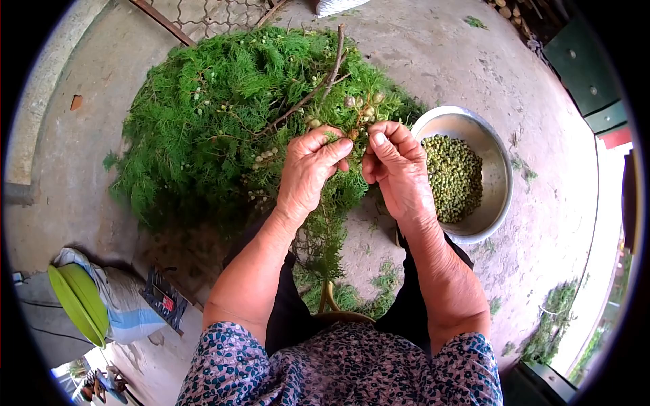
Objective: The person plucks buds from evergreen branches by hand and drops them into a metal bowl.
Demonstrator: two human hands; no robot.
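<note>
A large heap of green conifer branches (196, 122) with small round cones lies in front of me. My left hand (311, 162) is closed, thumb and fingers pinched on a sprig with cones (353, 134). Just right of it my right hand (396, 159) has its fingers curled together beside the same sprig; what lies between its fingertips is too small to make out. A woody stem (336, 61) rises above the hands. A metal bowl (499, 183) to the right of my right hand holds many small green cones (452, 177).
A lime-green basin (78, 304) and a white-and-blue sack (128, 304) are at the lower left. A metal grate (213, 13) lies beyond the heap. Dark green boxes (586, 71) stand at the upper right. Loose green scraps (555, 321) are on the floor at the right.
</note>
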